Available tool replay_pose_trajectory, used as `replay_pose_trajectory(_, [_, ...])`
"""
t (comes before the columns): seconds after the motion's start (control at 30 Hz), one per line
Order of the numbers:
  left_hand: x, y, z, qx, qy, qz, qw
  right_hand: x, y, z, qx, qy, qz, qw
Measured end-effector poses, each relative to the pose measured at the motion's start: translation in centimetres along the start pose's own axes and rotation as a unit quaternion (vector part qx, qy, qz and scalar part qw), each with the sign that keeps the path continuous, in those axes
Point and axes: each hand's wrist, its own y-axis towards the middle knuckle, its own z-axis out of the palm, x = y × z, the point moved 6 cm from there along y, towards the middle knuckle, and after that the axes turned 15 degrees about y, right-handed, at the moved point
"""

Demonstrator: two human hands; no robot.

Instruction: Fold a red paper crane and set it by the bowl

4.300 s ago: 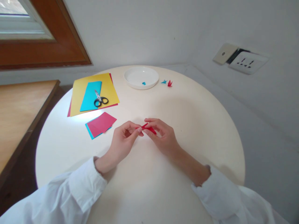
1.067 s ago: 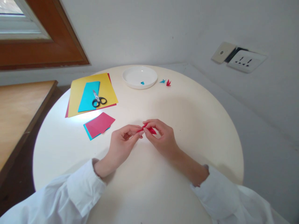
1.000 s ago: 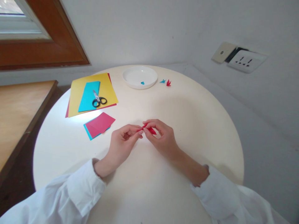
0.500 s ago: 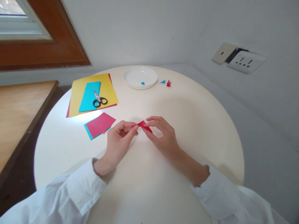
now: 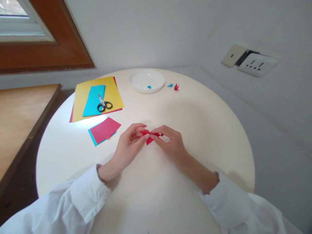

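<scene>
Between my two hands is a small piece of folded red paper [image 5: 149, 140], held over the middle of the round table. My left hand [image 5: 130, 140] pinches its left side with thumb and fingers. On the other side, my right hand [image 5: 170, 140] grips the paper the same way, thumb in front and fingers behind. A red flap points down between the two thumbs, and my fingertips hide part of the folds. To the left of my left hand lie red sheets [image 5: 105, 130] of cut paper, with blue paper [image 5: 94, 139] underneath.
Scissors [image 5: 103, 104] with black handles rest on blue paper [image 5: 91, 103] and a yellow sheet [image 5: 114, 94]. At the back of the white table [image 5: 207, 130] stands a white dish [image 5: 138, 87] holding a small blue piece [image 5: 149, 87]. Beside it sit a blue paper crane [image 5: 170, 85] and a red one [image 5: 176, 87].
The red paper has been turned, so a flap that pointed up now points down toward me. My left hand has shifted slightly right, and my right fingers have closed onto the paper.
</scene>
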Motion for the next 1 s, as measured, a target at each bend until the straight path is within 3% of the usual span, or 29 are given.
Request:
replay_pose_trajectory(0.07, [0.0,-0.1,0.2,0.016,0.006,-0.002,1.000,0.0,0.0,0.1,0.006,0.007,0.007,1.000])
replay_pose_trajectory(0.37, [-0.7,0.0,-0.3,-0.019,0.031,0.024,0.999,-0.4,0.2,-0.2,-0.021,0.031,0.049,0.998])
replay_pose_trajectory(0.67, [-0.2,0.0,0.2,0.031,-0.011,-0.013,0.999,-1.2,0.0,-0.1,-0.023,0.108,0.081,0.991])
replay_pose_trajectory(1.0, [-0.7,-0.2,-0.4,-0.015,0.022,0.029,0.999,-1.5,-0.1,0.0,-0.007,0.143,0.085,0.986])
